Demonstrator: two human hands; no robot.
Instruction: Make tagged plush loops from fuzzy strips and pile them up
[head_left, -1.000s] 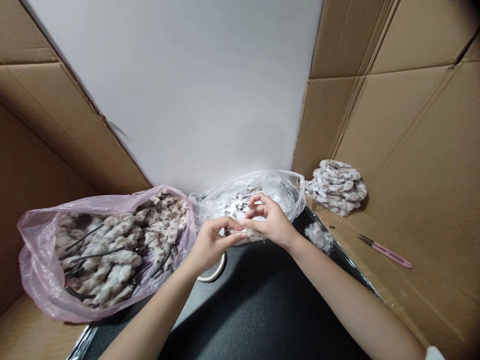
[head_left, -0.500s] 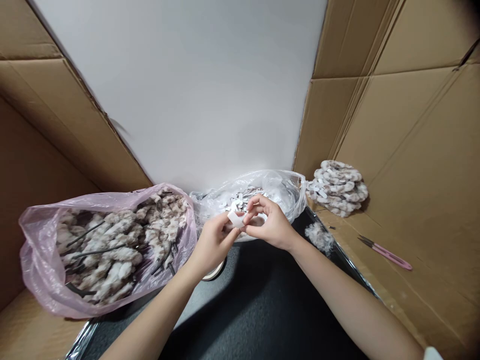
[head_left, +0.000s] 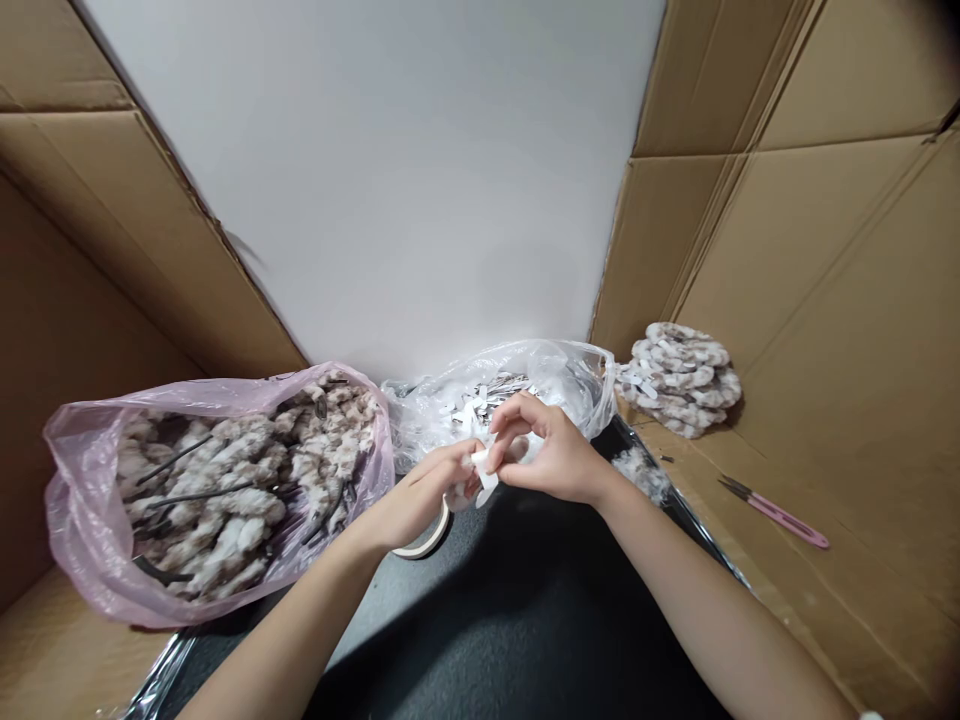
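A small white strip (head_left: 485, 474) is pinched between my two hands, above the near edge of a clear plastic bag. My left hand (head_left: 424, 492) is closed at its left end, with a bit of pale fluff showing under the fingers. My right hand (head_left: 551, 450) grips the strip between thumb and bent fingers. Behind them the clear plastic bag (head_left: 420, 415) lies open, holding many white tags or strips (head_left: 491, 395). A tape-like ring (head_left: 431, 545) rests on the black surface, partly covered by my left hand.
At left, an open pink plastic bag (head_left: 82, 480) holds fluffy brown-white pieces with dark stems (head_left: 225, 500). At right are a stack of fluffy strands with white tags (head_left: 679, 380), loose fluff (head_left: 641, 475) and pink-handled snips (head_left: 780, 515). Cardboard walls (head_left: 840, 330) stand at both sides.
The white strip has turned from flat to hanging downward. My left hand has moved slightly down and rotated, uncovering more of the ring. My right hand has shifted slightly right.
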